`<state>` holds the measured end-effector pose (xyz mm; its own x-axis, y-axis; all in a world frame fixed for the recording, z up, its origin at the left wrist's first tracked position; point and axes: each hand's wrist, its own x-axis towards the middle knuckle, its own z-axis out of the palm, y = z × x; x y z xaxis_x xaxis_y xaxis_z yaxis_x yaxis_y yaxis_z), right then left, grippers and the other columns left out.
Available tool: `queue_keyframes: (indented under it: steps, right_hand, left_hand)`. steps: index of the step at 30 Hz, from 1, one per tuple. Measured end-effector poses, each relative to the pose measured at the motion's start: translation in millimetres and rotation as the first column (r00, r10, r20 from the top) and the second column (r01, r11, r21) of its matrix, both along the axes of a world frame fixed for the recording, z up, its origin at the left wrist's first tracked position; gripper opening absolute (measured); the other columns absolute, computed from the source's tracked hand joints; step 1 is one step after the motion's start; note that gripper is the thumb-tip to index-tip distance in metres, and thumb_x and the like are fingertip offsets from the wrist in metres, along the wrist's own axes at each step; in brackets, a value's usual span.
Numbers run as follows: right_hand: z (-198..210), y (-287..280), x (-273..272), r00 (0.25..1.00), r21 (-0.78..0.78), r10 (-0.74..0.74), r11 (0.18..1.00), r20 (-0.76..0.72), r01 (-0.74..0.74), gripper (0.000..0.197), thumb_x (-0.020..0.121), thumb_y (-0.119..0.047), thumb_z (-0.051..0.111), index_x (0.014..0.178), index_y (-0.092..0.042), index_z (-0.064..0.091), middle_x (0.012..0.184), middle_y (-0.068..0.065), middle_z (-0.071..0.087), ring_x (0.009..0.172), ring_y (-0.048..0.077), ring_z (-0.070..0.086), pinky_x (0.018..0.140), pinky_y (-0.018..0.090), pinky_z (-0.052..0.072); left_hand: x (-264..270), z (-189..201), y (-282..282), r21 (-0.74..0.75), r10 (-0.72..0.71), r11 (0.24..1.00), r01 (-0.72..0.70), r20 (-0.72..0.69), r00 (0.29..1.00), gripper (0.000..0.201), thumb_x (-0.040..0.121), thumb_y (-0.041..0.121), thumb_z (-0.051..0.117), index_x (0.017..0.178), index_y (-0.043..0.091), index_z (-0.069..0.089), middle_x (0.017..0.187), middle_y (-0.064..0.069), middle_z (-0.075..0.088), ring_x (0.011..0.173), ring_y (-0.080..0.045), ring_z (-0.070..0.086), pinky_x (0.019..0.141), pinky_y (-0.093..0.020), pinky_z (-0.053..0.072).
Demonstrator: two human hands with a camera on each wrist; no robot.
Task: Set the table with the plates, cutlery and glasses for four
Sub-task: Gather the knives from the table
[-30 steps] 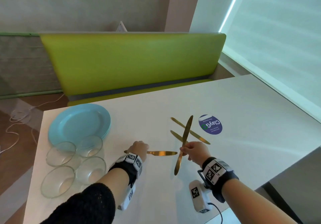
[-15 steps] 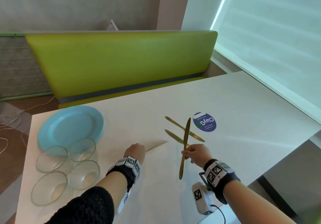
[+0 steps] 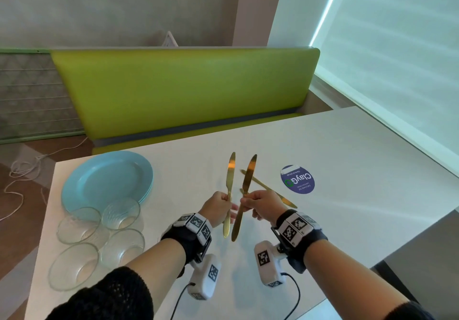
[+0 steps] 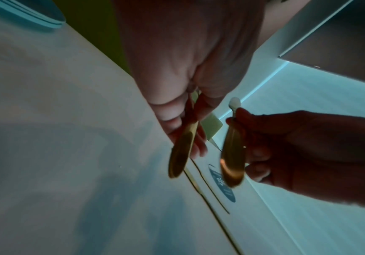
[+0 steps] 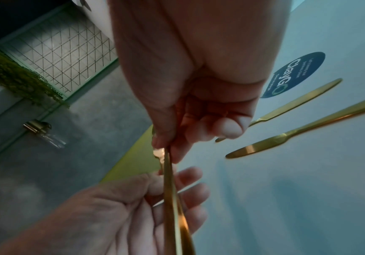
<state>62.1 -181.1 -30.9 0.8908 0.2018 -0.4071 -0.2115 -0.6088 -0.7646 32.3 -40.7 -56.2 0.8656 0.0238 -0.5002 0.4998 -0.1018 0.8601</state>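
My left hand (image 3: 218, 205) grips a gold knife (image 3: 230, 180) by the handle, blade pointing up, above the white table (image 3: 347, 170). Close beside it my right hand (image 3: 259, 201) pinches a second gold knife (image 3: 249, 178), also blade up and slightly tilted. The two handles hang near each other below my hands. In the right wrist view, two more gold knives (image 5: 297, 101) (image 5: 286, 137) lie flat on the table beyond my right hand. A stack of light blue plates (image 3: 106, 178) sits at the table's left, with several clear glass bowls (image 3: 79, 225) in front of it.
A round blue sticker (image 3: 297, 179) is on the table right of the knives. A green bench (image 3: 186, 88) runs along the far edge. A window blind (image 3: 397, 59) is at the right. White cables (image 3: 19, 183) lie on the floor at the left.
My left hand has lifted its knife off the table and turned it blade up. The right hand has brought its knife leftward beside it.
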Motion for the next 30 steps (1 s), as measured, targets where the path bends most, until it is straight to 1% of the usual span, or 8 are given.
queue_keyframes:
  steps: [3, 8, 14, 17, 21, 24, 27, 30]
  right_hand:
    - [-4, 6, 2, 1.000, -0.003, 0.011, 1.000, -0.009, -0.011, 0.016, 0.087, -0.022, 0.065, 0.072, -0.016, 0.064, 0.068, -0.004, 0.067, 0.049, 0.007, 0.049, 0.047, 0.019, 0.039]
    - [-11, 12, 4, 0.999, -0.055, 0.030, 0.998, -0.020, -0.031, 0.019, 0.087, -0.023, 0.065, 0.068, -0.020, 0.062, 0.066, -0.006, 0.066, 0.050, 0.007, 0.050, 0.047, 0.019, 0.039]
    - [-19, 16, 7, 1.000, -0.076, 0.014, 0.997, -0.009, -0.015, 0.021, 0.083, -0.028, 0.069, 0.064, -0.024, 0.060, 0.061, -0.007, 0.064, 0.048, 0.006, 0.051, 0.046, 0.015, 0.037]
    - [-22, 17, 9, 0.999, -0.091, 0.029, 0.995, -0.020, -0.031, 0.024, 0.083, -0.034, 0.068, 0.062, -0.024, 0.060, 0.063, -0.006, 0.065, 0.048, 0.006, 0.051, 0.047, 0.015, 0.037]
    - [-18, 3, 23, 0.997, -0.230, 0.031, 0.973, 0.069, -0.015, 0.026, 0.086, -0.038, 0.062, 0.070, -0.017, 0.066, 0.073, -0.004, 0.065, 0.058, 0.008, 0.053, 0.054, 0.017, 0.040]
    - [-14, -26, 42, 0.989, -0.403, -0.027, 0.911, 0.145, 0.084, 0.018, 0.087, -0.028, 0.063, 0.088, -0.012, 0.071, 0.090, 0.003, 0.071, 0.084, 0.019, 0.063, 0.066, 0.021, 0.043]
    - [-23, -55, 49, 0.997, -0.573, 0.013, 0.819, 0.076, 0.033, 0.014, 0.086, -0.023, 0.064, 0.096, -0.016, 0.070, 0.108, 0.006, 0.069, 0.103, 0.022, 0.062, 0.079, 0.023, 0.046]
    - [-39, -66, 44, 0.996, -0.680, 0.089, 0.729, -0.011, -0.073, 0.024, 0.085, -0.026, 0.065, 0.107, -0.018, 0.070, 0.113, 0.003, 0.068, 0.106, 0.019, 0.063, 0.092, 0.028, 0.051]
  left_hand:
    - [-2, 0, -1, -0.074, -0.041, 0.997, 0.038, -0.033, 0.999, 0.027, 0.094, 0.009, 0.036, 0.118, 0.011, 0.048, 0.114, -0.012, 0.066, 0.096, -0.027, 0.067, 0.080, -0.036, 0.055]
    - [-4, 3, -2, -0.211, -0.028, 0.977, 0.019, -0.040, 0.999, 0.023, 0.096, 0.007, 0.038, 0.112, 0.014, 0.054, 0.094, -0.007, 0.069, 0.078, -0.020, 0.065, 0.072, -0.031, 0.053]
    - [-4, -3, -6, -0.229, -0.049, 0.973, 0.033, -0.063, 0.997, 0.032, 0.091, -0.004, 0.033, 0.109, 0.014, 0.052, 0.086, -0.007, 0.065, 0.079, -0.025, 0.062, 0.068, -0.029, 0.050]
    - [-2, -6, -6, -0.201, -0.019, 0.980, 0.005, -0.067, 0.998, 0.029, 0.092, -0.004, 0.033, 0.107, 0.012, 0.051, 0.080, -0.006, 0.062, 0.070, -0.022, 0.060, 0.063, -0.028, 0.048]
    - [5, -11, -1, -0.129, 0.098, 0.986, -0.110, -0.096, 0.991, 0.028, 0.092, -0.003, 0.030, 0.110, 0.009, 0.047, 0.081, -0.008, 0.057, 0.062, -0.018, 0.052, 0.056, -0.026, 0.043]
    - [11, -14, 7, -0.097, 0.151, 0.982, -0.161, -0.106, 0.983, 0.029, 0.092, -0.002, 0.026, 0.110, 0.008, 0.046, 0.079, -0.008, 0.053, 0.061, -0.018, 0.049, 0.057, -0.027, 0.044]
    - [16, -17, 12, -0.095, 0.199, 0.973, -0.209, -0.111, 0.974, 0.021, 0.095, 0.004, 0.030, 0.105, 0.009, 0.048, 0.075, -0.008, 0.052, 0.057, -0.018, 0.048, 0.054, -0.028, 0.043]
    - [19, -20, 13, -0.083, 0.223, 0.969, -0.233, -0.110, 0.969, 0.019, 0.097, 0.008, 0.031, 0.104, 0.009, 0.048, 0.074, -0.007, 0.052, 0.056, -0.018, 0.048, 0.055, -0.028, 0.043]
